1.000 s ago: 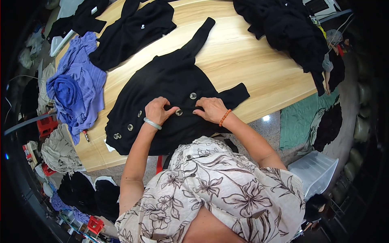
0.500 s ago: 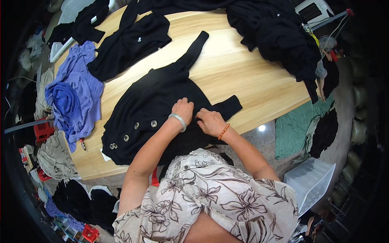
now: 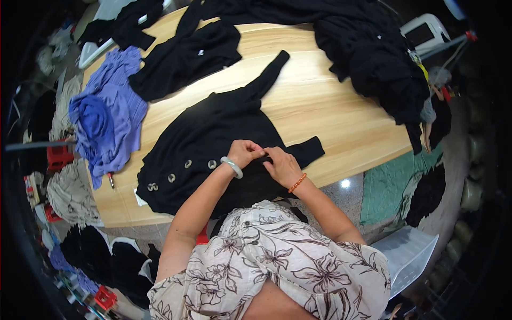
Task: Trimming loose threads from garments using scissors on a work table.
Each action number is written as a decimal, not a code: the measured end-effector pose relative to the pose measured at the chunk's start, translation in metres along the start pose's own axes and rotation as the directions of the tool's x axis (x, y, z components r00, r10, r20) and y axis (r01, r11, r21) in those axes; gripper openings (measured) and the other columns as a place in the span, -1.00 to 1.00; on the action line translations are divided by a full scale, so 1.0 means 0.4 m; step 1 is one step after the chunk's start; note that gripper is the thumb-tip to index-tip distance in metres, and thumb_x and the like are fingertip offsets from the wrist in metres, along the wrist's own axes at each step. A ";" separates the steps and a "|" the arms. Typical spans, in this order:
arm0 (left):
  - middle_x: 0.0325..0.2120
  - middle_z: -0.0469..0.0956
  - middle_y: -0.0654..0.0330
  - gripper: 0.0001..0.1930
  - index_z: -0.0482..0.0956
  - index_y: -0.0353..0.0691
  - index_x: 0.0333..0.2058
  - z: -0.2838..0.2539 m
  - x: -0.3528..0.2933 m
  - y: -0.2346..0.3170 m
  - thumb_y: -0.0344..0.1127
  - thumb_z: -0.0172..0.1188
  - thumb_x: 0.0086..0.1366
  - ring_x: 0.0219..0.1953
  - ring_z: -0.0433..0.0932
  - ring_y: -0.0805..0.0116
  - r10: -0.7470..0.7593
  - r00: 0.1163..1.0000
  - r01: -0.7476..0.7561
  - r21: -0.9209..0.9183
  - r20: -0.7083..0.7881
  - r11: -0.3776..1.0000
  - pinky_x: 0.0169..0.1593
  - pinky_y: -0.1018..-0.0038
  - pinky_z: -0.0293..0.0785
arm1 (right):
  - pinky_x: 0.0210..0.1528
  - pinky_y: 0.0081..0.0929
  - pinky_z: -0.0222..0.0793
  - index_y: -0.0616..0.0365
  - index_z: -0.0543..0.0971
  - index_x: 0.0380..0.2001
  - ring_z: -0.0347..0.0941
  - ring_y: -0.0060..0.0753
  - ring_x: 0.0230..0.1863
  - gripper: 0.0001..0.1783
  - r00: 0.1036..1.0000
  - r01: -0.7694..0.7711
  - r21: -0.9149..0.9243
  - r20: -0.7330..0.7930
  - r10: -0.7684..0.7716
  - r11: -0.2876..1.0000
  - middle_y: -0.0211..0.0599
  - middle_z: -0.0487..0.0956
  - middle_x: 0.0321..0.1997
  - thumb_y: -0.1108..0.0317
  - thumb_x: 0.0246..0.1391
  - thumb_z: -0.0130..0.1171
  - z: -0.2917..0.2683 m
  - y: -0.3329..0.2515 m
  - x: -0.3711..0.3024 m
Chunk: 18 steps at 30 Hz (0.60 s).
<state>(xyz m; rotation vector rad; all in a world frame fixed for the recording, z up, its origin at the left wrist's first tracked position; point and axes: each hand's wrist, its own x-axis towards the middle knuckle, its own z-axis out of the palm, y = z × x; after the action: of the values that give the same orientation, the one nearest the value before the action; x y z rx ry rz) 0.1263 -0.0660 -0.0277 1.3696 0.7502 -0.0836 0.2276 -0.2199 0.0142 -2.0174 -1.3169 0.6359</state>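
Observation:
A black knitted cardigan (image 3: 213, 128) lies spread on the table in front of me, with several large buttons (image 3: 188, 164) in a row along its near left part. One sleeve stretches away from me and the other points right. Over the cardigan's right part, my left hand (image 3: 244, 153) is closed in a pinch, a pale bangle at its wrist. My right hand (image 3: 284, 166), with an orange bead bracelet, meets it fingertip to fingertip, its fingers bent in. What the fingertips hold is too small to make out.
Other black garments (image 3: 368, 58) lie along the wooden table's (image 3: 304, 80) far side. A purple-blue garment (image 3: 109, 112) hangs over its left edge. Green cloth (image 3: 394, 184) and a clear plastic bin (image 3: 408, 258) are at the right. A red stool (image 3: 60, 154) stands left.
Both hands have come together; before, they lay apart on the cardigan. The left fingers now pinch near the right fingertips. The whole view has shifted slightly.

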 end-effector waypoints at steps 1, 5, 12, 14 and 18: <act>-0.52 0.65 0.21 -0.89 0.67 -0.35 -0.44 -0.006 0.000 -0.005 -0.45 0.39 0.05 -0.49 0.55 0.57 -0.009 1.000 0.009 -0.011 0.003 1.000 -0.37 0.63 0.48 | -0.18 -0.14 0.46 0.19 0.43 -0.08 0.49 0.07 -0.19 -0.61 1.000 0.020 0.005 0.019 -0.020 1.000 -0.01 0.50 -0.20 0.41 -0.01 0.22 -0.001 -0.008 -0.002; -0.44 0.64 0.25 -0.79 0.65 -0.38 -0.29 -0.036 -0.021 0.004 -0.39 0.38 0.12 -0.42 0.55 0.58 -0.064 0.991 0.070 -0.045 0.121 0.997 -0.27 0.65 0.49 | -0.24 -0.14 0.44 0.24 0.44 -0.12 0.47 0.08 -0.27 -0.65 0.996 0.087 -0.073 0.042 -0.084 0.994 -0.03 0.44 -0.28 0.39 0.00 0.19 -0.006 -0.019 -0.001; -0.37 0.57 0.00 -0.80 0.64 -0.30 -0.30 -0.003 -0.104 -0.003 -0.42 0.23 0.06 -0.28 0.56 0.00 0.396 0.913 -0.388 0.510 0.099 0.767 -0.19 0.27 0.48 | -0.20 -0.16 0.42 0.29 0.51 -0.13 0.47 0.10 -0.26 -0.69 0.978 -0.005 0.061 0.208 -0.008 0.998 0.01 0.47 -0.29 0.44 0.01 0.15 -0.017 -0.002 -0.005; -0.39 0.57 0.00 -0.84 0.64 -0.31 -0.33 0.004 -0.108 -0.011 -0.43 0.20 0.08 -0.31 0.57 -0.01 0.417 0.908 -0.382 0.502 0.047 0.776 -0.21 0.26 0.47 | -0.18 -0.18 0.40 0.28 0.53 -0.14 0.46 0.09 -0.25 -0.70 0.973 0.039 0.055 0.226 -0.050 0.998 0.00 0.47 -0.32 0.55 -0.02 0.12 -0.019 0.012 -0.001; -0.44 0.56 0.01 -0.85 0.62 -0.32 -0.35 0.006 -0.115 -0.007 -0.45 0.17 0.08 -0.37 0.56 0.01 0.450 0.893 -0.408 0.482 0.032 0.776 -0.25 0.25 0.46 | -0.25 -0.29 0.39 0.30 0.58 -0.29 0.48 -0.01 -0.31 -0.76 0.983 0.114 0.035 0.140 -0.118 0.993 -0.04 0.49 -0.39 0.64 -0.12 0.10 -0.014 0.021 0.003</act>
<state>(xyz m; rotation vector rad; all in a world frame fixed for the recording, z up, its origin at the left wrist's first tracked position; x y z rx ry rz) 0.0907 -0.0855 -0.0060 2.0072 0.4781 0.1675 0.2370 -0.2226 0.0118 -1.8874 -1.4886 0.7502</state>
